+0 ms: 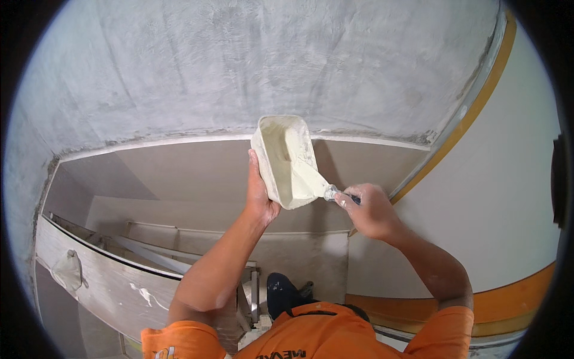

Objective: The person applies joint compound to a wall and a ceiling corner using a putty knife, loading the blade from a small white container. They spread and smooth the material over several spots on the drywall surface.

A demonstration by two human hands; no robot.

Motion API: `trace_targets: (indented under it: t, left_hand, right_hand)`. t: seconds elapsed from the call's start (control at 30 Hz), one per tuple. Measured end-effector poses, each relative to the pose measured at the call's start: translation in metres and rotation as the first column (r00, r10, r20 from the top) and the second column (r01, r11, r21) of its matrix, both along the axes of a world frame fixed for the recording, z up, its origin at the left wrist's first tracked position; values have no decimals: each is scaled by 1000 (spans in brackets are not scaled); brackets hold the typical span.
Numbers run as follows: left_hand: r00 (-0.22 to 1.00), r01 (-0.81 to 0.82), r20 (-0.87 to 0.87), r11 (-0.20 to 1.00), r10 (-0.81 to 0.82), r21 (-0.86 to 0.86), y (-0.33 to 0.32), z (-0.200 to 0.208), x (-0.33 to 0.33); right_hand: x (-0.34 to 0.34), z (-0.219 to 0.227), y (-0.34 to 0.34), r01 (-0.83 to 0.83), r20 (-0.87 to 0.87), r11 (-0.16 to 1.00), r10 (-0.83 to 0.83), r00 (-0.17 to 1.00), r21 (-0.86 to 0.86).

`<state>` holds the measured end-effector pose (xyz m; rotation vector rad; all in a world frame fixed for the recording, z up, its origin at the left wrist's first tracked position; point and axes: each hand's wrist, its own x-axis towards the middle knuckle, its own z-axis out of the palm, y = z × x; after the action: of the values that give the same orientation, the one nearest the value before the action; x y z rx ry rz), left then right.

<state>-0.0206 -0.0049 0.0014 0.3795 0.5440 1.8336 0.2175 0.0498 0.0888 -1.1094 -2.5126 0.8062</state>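
My left hand (260,194) is closed around the side and lower end of a cream-coloured mud pan (263,163), a deep rectangular tub with rounded corners. Pale, wet-looking compound coats the pan's inside walls. In my right hand (372,212) is a putty knife (308,179), gripped by its dark handle. Its blade, smeared with the same cream compound, lies over the pan's right rim, pointing into the tub. Whitish residue marks the fingers of both hands.
Grey, unevenly plastered surface (239,66) spans the top, bordered below by a white edge (179,142). An orange-yellow strip (472,113) runs down the right beside a pale panel (508,161). At lower left, a stained pale board (119,284) carries a crumpled bag (67,272).
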Motion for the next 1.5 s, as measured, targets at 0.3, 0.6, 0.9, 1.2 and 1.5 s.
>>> trace_targets:
  t: [0.3, 0.6, 0.9, 1.2, 1.5]
  left_hand:
    - [999, -39, -24, 999, 39, -26, 7, -5, 10]
    - [984, -150, -96, 989, 149, -3, 3, 11, 6]
    - [989, -136, -56, 990, 134, -41, -5, 11, 5]
    - [997, 21, -69, 998, -25, -60, -9, 9, 27]
    - [992, 101, 79, 995, -100, -11, -8, 5, 30]
  right_hand:
    - [-10, -28, -13, 66, -126, 527, -319, 939, -848]
    - [-24, -23, -12, -22, -145, 303, -391, 909, -953]
    - [-32, -22, -9, -47, -215, 443, -335, 917, -895]
    - [-37, -6, 10, -109, -360, 570, -349, 865, -814]
    - [-13, 7, -5, -61, -488, 893, -186, 853, -446]
